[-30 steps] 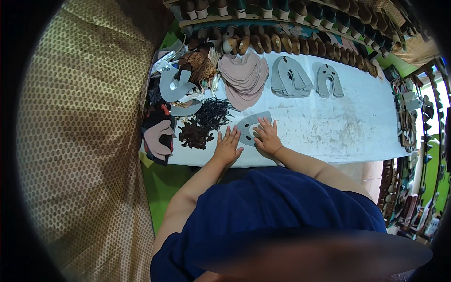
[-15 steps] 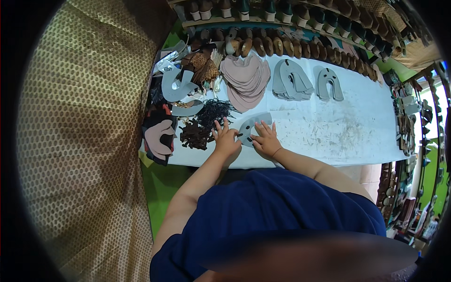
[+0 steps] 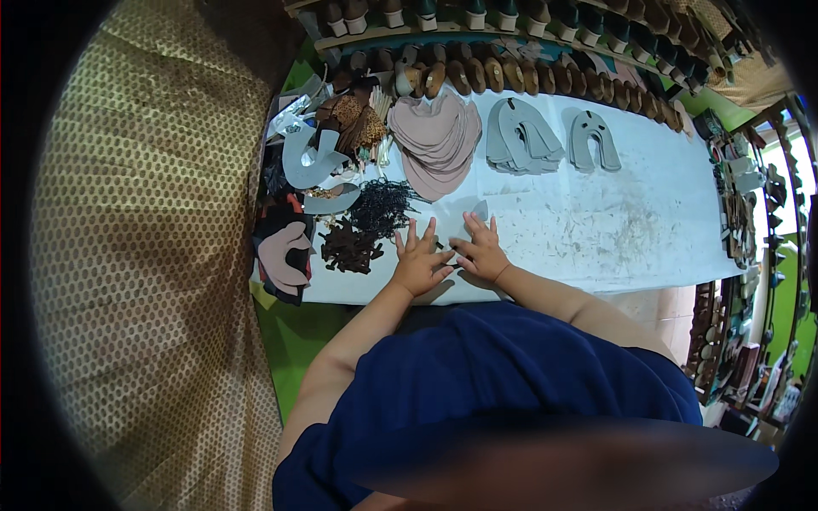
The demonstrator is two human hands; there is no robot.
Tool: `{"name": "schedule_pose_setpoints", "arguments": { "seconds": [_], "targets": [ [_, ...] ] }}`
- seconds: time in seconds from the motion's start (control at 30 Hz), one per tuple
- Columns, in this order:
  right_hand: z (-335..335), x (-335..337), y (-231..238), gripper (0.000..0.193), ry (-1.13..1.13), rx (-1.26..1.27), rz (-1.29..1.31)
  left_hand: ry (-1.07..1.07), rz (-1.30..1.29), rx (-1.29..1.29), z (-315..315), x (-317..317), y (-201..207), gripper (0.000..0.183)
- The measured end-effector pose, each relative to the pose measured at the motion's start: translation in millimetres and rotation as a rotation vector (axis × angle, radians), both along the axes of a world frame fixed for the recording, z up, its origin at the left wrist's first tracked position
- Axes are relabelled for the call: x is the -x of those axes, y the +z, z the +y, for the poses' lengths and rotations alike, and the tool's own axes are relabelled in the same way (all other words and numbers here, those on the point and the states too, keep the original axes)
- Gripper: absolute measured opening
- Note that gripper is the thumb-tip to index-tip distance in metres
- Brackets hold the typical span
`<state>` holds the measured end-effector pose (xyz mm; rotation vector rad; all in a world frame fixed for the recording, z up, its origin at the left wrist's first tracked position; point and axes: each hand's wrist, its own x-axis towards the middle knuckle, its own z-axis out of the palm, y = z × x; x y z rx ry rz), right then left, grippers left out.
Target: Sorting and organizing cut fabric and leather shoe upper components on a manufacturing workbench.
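Note:
A U-shaped grey piece (image 3: 479, 208) is at the near edge of the table, mostly covered by my hands and paler than the stacked ones. Its left side is held by my left hand (image 3: 420, 262), thumb and forefinger turned inward, the other fingers spread. Close by, my right hand (image 3: 481, 249) has its thumb and forefinger at the piece's middle, two fingers stretched forward. A small dark strip (image 3: 440, 246) shows between the hands; what the fingertips pinch is partly hidden. Left of my left hand lie a heap of short brown strips (image 3: 349, 249) and a tangle of black strips (image 3: 382, 207).
Behind my hands are stacked pink cut pieces (image 3: 434, 140) and two groups of grey U-shaped pieces (image 3: 521, 140). More cut pieces (image 3: 311, 157) and brown scraps (image 3: 349, 115) crowd the left side. Wooden shoe lasts (image 3: 494, 75) line the far edge, under a shelf of lasts (image 3: 511, 38).
The grey piece has gone from showing plainly to mostly hidden and paler. My left hand has shifted a little right, its fingers spreading wider. The right hand has turned slightly.

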<state>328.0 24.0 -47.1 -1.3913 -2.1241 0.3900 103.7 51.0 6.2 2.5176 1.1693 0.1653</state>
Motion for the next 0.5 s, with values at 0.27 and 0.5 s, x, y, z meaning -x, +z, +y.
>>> {"name": "schedule_pose_setpoints", "arguments": {
  "seconds": [0.27,0.5],
  "targets": [
    [-2,2,-2,0.025,0.012,0.019,-0.008,0.28,-0.119,-0.036,12,-6,-13,0.026],
    [-1,3,-2,0.025,0.008,0.009,-0.014,0.398,-0.048,0.107,27,-16,-19,0.013]
  ]
}}
